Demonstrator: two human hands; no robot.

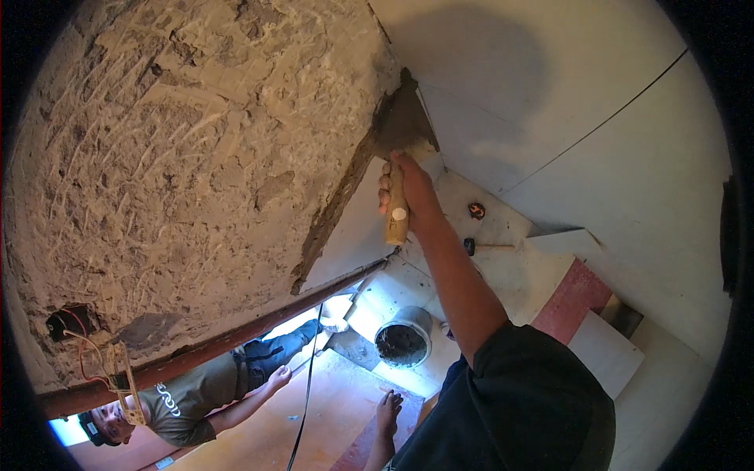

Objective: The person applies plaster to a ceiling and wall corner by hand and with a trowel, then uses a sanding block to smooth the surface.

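My right hand (pixel 412 188) is raised and closed around the wooden handle (pixel 395 224) of what looks like a trowel. Beyond the fist, the tool meets a dark grey, wet-looking mortar patch (pixel 404 118) at the corner of the rough wall (pixel 204 141); blade and mortar cannot be told apart. Below this, a smooth white panel (pixel 345 228) borders a strip of mortar along the wall's edge. Low in the view, my left hand (pixel 388 412) hangs with fingers apart, holding nothing. A bucket (pixel 412 322) with dark mortar inside stands on the floor above it.
At lower left a co-worker (pixel 208 392) holds something thin. A reddish-brown beam (pixel 228 330) edges the wall; loose wires (pixel 82 337) stick out of a wall box. A black cable (pixel 306 392) hangs down. On the floor lie a hammer (pixel 471 246), a tape roll (pixel 477 210) and boards (pixel 605 353).
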